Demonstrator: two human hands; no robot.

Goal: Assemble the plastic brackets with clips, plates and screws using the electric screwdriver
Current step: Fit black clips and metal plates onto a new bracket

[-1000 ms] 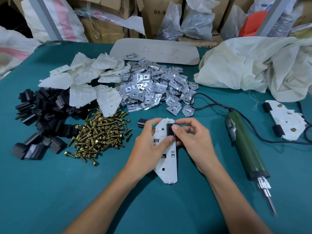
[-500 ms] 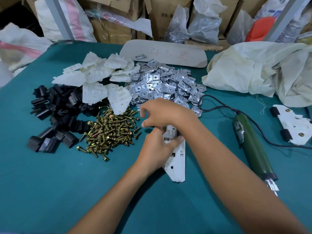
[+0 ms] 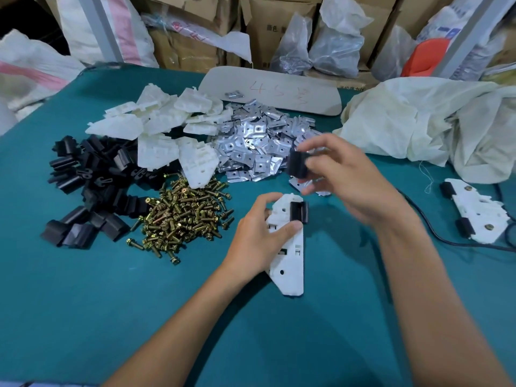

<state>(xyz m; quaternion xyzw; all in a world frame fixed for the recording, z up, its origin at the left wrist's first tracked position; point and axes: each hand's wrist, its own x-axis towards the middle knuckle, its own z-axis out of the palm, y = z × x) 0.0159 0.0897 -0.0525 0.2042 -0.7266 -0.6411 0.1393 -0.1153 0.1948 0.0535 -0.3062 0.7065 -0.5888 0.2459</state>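
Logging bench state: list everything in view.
brackets pile: many, white, far left
clips pile: many, black, left
plates pile: many, silver, far centre
screws pile: many, brass, centre-left
held bracket: one, white, centre
fitted clip: one, black, on held bracket
loose clip: one, black, above held bracket
finished bracket: one, white, right edge
cable: one, black, right
cloth: one, cream, far right
board: one, beige, far centre
table: one, teal, underneath
left hand: grips held bracket
right hand: pinches loose clip

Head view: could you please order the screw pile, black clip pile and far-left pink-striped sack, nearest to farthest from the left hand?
1. Screw pile, beside the left hand.
2. Black clip pile, further left.
3. Pink-striped sack, far-left background.
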